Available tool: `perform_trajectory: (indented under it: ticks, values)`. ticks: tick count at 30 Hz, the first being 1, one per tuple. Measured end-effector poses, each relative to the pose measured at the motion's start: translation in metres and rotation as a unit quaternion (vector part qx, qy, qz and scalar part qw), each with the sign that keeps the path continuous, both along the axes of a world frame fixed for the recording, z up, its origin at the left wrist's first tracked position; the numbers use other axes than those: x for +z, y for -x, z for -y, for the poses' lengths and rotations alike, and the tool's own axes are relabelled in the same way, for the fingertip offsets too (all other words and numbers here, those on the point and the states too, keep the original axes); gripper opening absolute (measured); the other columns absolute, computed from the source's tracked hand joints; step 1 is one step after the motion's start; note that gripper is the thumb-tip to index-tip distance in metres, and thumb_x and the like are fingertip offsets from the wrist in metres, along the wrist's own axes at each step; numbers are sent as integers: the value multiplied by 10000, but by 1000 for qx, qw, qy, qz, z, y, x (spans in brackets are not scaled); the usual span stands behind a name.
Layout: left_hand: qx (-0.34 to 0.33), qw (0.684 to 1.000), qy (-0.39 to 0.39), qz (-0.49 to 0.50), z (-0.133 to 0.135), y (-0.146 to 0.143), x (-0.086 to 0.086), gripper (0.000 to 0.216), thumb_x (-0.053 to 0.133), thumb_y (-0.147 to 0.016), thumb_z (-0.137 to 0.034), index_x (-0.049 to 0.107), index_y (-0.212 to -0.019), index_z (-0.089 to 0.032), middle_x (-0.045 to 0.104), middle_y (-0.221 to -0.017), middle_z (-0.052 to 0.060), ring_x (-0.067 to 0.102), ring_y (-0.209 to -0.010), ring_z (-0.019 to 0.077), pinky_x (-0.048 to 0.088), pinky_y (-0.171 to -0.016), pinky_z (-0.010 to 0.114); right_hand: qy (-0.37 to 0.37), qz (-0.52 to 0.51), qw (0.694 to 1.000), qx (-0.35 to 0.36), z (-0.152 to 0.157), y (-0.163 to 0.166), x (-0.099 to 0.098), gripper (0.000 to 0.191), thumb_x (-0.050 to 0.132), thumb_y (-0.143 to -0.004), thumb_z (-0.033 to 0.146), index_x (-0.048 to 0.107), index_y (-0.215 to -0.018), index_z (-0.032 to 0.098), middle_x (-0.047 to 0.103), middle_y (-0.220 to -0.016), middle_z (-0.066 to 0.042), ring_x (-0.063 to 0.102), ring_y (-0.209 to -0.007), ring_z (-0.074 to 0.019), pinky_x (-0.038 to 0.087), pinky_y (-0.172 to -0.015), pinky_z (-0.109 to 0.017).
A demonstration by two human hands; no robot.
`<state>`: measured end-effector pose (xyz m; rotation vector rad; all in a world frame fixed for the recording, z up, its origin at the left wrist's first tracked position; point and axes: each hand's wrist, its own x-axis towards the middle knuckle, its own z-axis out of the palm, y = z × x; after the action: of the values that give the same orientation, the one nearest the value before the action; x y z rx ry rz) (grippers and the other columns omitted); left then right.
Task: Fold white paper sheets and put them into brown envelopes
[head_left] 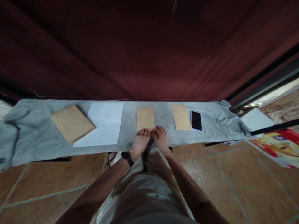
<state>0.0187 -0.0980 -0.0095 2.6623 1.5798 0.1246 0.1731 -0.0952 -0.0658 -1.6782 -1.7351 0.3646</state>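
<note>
A brown paper envelope (145, 117) lies flat on the grey cloth right in front of me. Both hands are at its near edge. My left hand (141, 140), below a black wristband, has its fingers curled over the lower left part of that edge. At the lower right corner, my right hand (161, 138) is bent inward with its fingers closed on the edge. The thumbs and the paper between the two hands are partly hidden. Another brown envelope (181, 117) rests to the right, apart from my hands.
A stack of brown envelopes (72, 123) overlaps white paper sheets (105, 124) on the left. A dark-screened phone (196, 120) lies right of the far envelope. The cloth-covered bench (163, 109) is narrow, with a dark red curtain (149, 62) behind. A colourful printed box (277, 146) is at right.
</note>
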Motion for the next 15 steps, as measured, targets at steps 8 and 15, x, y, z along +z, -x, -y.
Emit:
perform_trajectory:
  ticks: [8,15]
  values:
    - [11,1000,-11,12,0,-9,-2,516,407,-928,-57,561,-1420,-51,609,-1391,266,606,-1253,345,544,-949,450,74,-291,954,-7,-21,-1,12,300,503,-846,248,773,-969,204,780,-1081,-86,702,-1056,-227,533,-1021,-395]
    - [59,993,-28,97,-2,-7,11,499,389,-977,-143,526,-1453,-94,649,-1320,244,631,-1183,340,549,-931,440,121,-463,878,15,-16,4,36,373,589,-866,447,762,-1070,187,791,-1026,-70,730,-916,-205,593,-851,-331]
